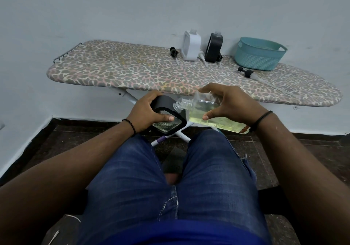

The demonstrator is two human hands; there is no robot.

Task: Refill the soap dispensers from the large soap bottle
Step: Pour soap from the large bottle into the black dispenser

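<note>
Two necks touching: dispenser (168, 115), soap bottle (210, 112)

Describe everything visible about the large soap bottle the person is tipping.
The large soap bottle is clear plastic with a threaded open neck and no cap, partly filled with pale yellow-green liquid. A reddish patch shows near its base. It is tilted nearly horizontal, neck pointing left and meeting the clear neck of the black-framed dispenser. The right hand grips it from above, held over the person's knees in front of the ironing board.
</note>
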